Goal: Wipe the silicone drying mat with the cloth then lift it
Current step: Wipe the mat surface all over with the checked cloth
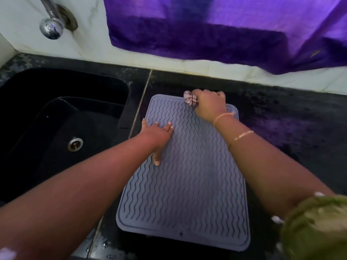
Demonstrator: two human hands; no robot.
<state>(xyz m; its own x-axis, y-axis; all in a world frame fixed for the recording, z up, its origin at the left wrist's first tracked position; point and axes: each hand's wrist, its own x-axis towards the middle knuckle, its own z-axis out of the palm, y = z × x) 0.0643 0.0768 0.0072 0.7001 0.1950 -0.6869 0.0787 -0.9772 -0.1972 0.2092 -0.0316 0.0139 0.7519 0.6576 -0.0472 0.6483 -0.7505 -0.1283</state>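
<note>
A grey-blue silicone drying mat (187, 184) with wavy ridges lies flat on the dark counter, right of the sink. My left hand (156, 135) presses on the mat's left side with spread, straight fingers. At the mat's far edge my right hand (210, 105) grips a bunched white cloth with dark checks (190, 99), which pokes out to the left of the fist and touches the mat.
A black sink (62, 117) with a metal drain (75, 144) sits to the left. Above its far left corner hangs a chrome tap (51, 25). A purple curtain (225, 25) hangs over the white tiled wall behind. Dark counter (291, 119) extends right of the mat.
</note>
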